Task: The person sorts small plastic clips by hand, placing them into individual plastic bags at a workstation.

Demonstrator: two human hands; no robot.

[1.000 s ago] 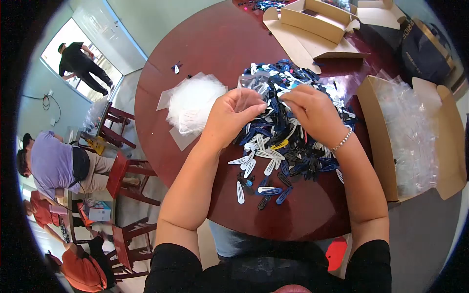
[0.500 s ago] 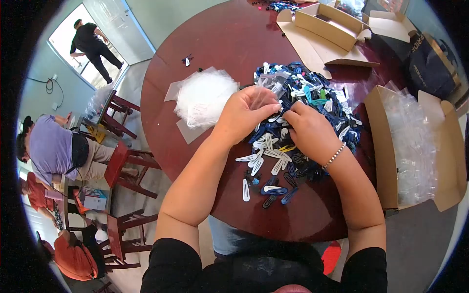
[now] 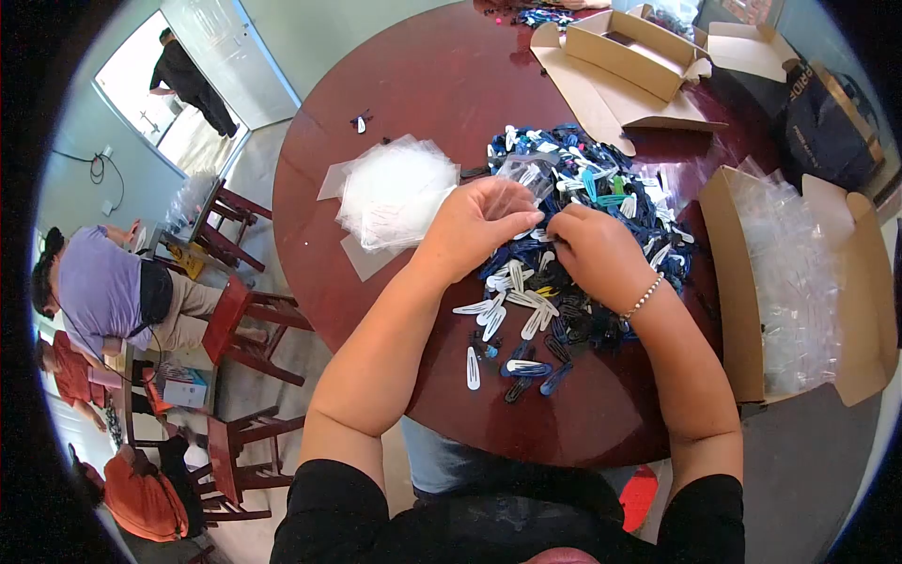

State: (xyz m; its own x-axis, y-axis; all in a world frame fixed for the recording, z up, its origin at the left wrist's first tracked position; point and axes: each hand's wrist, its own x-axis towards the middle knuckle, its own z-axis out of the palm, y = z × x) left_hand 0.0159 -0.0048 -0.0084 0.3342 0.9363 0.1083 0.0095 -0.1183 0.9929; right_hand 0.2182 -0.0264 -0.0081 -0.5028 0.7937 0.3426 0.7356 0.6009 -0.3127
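My left hand (image 3: pixel 476 226) is closed on a small clear plastic bag (image 3: pixel 522 176) with a few hair clips showing inside. Close beside it, my right hand (image 3: pixel 598 252) has its fingers bent together over the heap of snap hair clips (image 3: pixel 573 155); what its fingertips pinch is hidden. The clips are mostly dark blue, black and white, with a few teal and green ones. Some white clips (image 3: pixel 493 314) lie loose at the near edge of the heap. A stack of flat clear bags (image 3: pixel 390 195) rests to the left of my left hand.
On the right stands an open cardboard box (image 3: pixel 738 310) full of clear packets (image 3: pixel 794 291). Another open cardboard box (image 3: pixel 629 58) and a dark bag (image 3: pixel 827 122) are at the back right. Several people are at left, one near the doorway, beside red wooden stools (image 3: pixel 246 329).
My hands have shifted slightly, and the bag's clip-filled end now shows more plainly above my left fingers. The person at the doorway has moved to the right.
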